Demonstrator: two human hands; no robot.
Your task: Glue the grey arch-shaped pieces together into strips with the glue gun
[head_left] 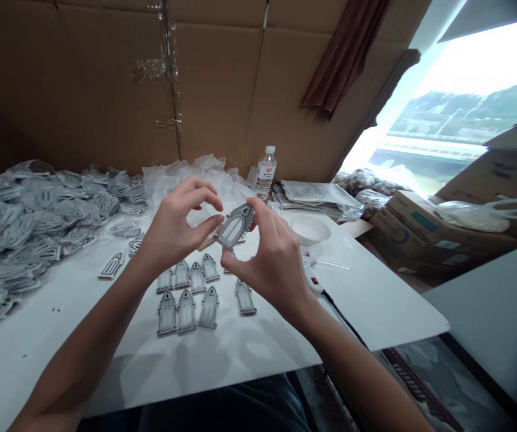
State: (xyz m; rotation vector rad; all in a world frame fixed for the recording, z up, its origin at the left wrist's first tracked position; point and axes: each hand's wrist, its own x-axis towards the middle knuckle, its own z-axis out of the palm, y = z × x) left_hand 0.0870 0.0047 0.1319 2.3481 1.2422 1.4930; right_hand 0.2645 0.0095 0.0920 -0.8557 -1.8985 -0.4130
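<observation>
My right hand grips a small grey arch-shaped plaque between thumb and fingers, tilted above the table. Just left of it is my left hand, its thumb and fingers apart and the thumb tip close to the plaque's edge; I cannot tell whether they touch. Below my hands, similar arched plaques lie in rows on the white table. A single plaque rests under my right hand, apart from the rows. Beyond my left forearm lies another arched piece with a dark pattern.
A large heap of bagged pieces covers the left side. Clear plastic bags, a water bottle, newspapers and a white bowl stand behind. A power strip with a black cord lies at right, near cardboard boxes.
</observation>
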